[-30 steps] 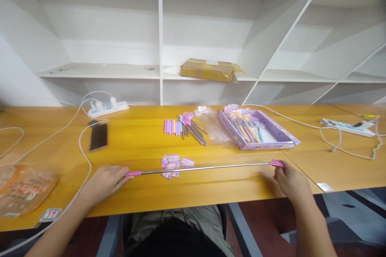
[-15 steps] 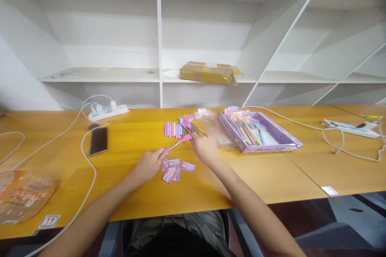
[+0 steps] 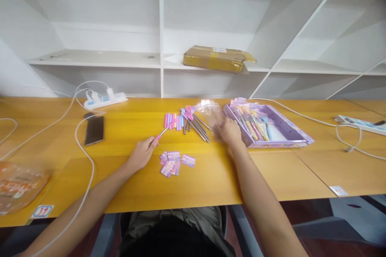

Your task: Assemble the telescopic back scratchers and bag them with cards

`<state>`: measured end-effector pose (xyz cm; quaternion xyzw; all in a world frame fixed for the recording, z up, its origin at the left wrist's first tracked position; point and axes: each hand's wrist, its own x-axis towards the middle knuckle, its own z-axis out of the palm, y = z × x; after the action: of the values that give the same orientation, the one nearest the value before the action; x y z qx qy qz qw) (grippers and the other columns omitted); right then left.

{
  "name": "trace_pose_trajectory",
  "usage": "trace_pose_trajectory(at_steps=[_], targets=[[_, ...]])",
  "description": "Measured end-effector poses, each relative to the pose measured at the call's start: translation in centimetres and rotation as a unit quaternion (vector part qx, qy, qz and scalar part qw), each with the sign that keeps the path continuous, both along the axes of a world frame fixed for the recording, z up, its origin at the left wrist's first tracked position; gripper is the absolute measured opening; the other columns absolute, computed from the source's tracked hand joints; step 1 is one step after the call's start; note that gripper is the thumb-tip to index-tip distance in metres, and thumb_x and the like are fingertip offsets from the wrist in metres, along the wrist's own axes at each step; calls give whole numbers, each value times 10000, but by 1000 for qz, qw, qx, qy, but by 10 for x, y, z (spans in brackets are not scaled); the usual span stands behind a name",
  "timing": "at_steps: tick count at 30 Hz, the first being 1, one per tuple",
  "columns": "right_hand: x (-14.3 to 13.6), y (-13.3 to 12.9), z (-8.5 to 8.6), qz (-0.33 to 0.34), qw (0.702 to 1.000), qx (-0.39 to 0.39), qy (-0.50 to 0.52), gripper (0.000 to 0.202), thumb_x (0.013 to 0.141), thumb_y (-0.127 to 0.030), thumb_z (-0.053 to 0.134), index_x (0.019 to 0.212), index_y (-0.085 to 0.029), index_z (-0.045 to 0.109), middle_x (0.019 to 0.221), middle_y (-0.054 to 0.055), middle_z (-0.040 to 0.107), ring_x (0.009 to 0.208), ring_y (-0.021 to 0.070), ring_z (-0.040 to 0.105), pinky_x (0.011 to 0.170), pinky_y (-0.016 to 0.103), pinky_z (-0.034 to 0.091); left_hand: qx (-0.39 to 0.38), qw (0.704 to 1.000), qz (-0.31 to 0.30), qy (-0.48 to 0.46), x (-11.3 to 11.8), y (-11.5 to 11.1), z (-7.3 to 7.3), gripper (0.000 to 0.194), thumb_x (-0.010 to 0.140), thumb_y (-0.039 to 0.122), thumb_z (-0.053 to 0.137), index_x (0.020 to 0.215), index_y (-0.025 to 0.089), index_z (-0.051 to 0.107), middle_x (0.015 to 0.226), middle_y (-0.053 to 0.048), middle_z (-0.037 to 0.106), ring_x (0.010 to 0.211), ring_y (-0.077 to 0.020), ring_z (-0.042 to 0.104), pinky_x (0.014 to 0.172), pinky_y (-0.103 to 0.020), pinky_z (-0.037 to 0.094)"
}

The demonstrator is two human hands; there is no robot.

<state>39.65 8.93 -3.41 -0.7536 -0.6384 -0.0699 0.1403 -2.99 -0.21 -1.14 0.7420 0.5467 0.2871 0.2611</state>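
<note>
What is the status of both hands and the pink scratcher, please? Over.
Left hand closed on pink scratcher. Right hand at clear plastic bags, beside purple tray; grip unclear. Scratcher's head overlaps coloured tubes in view; contact unclear.

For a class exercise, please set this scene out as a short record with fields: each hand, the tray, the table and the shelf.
Left hand: holds a pink-handled stick with a hand-shaped tip
Right hand: at the clear plastic packaging, beside the tray; grip unclear
Purple tray: holds wrapped sticks
Table, middle: row of coloured tubes; pile of metal rods
Table, near edge side: printed cards, one apart
Table, left: phone; power strip
Shelf: taped cardboard box
</note>
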Motion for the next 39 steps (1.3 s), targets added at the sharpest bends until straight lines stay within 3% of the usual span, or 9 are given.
trace_pose_trajectory(at_steps=[3,9,15,21,24,27,31,35,39], targets=[[-1,0,2,-4,1000,-9,4,404,1057,-339,520,1303,-50,661,1250,252,701,1174,346,597,1002,417,428,-14,1000,-3,1,1,-2,-1,485,1095,569,345,1016,211,662,713,20,605,712,-196,604,723,-297,428],[-7,-4,2,2,1000,-7,-23,533,1004,-568,633,1233,-100,746,1255,248,671,1190,370,591,979,421,443,-6,1000,-14,6,1,-4,1,486,1095,579,353,1038,214,667,884,-23,713,796,-214,647,789,-320,454],[-10,-6,8,0,1000,-9,-7,407,1046,-453,561,1148,-134,792,1163,207,707,1071,316,638,903,380,451,0,1000,-11,7,2,-5,6,484,1088,578,358,1036,217,676,792,-10,660,732,-217,620,765,-324,441],[-12,-10,19,-8,995,89,37,394,1053,-283,455,1003,-129,814,1035,167,687,887,255,629,799,360,468,-4,1000,-13,-12,2,-8,6,451,1096,557,363,1112,209,650,755,17,568,680,-190,541,703,-312,391],[-16,-12,24,18,981,174,79,387,1040,-294,477,1004,-126,823,954,136,651,834,249,601,798,378,493,-12,998,-23,-52,2,-8,1,429,1106,517,374,1328,204,568,749,43,517,662,-175,498,680,-300,377],[-28,-16,30,81,950,273,130,393,1051,-309,477,1128,-122,813,888,99,612,804,240,590,814,392,521,6,994,-47,-95,4,-8,-1,464,1116,437,372,1518,225,464,797,41,521,684,-165,495,713,-294,403],[-64,-33,34,179,911,340,151,384,1086,-316,473,1278,-167,770,857,72,588,769,225,594,771,373,539,34,991,-88,-95,11,-10,0,357,1090,401,441,1241,229,716,949,-27,604,864,-188,587,847,-323,455],[-117,-63,27,408,872,264,61,381,1091,-238,501,1417,-231,698,857,70,628,751,194,610,701,308,527,-18,985,-111,-129,23,-16,-4,345,995,471,643,1194,211,750,1001,-46,642,859,-197,604,839,-336,502],[-160,-89,16,581,793,182,-19,416,1094,-251,531,1503,-213,602,996,97,712,844,212,662,762,331,562,-91,942,-180,-270,35,-24,-17,508,923,488,755,1324,182,692,1224,-122,720,1130,-281,677,1017,-422,543]])
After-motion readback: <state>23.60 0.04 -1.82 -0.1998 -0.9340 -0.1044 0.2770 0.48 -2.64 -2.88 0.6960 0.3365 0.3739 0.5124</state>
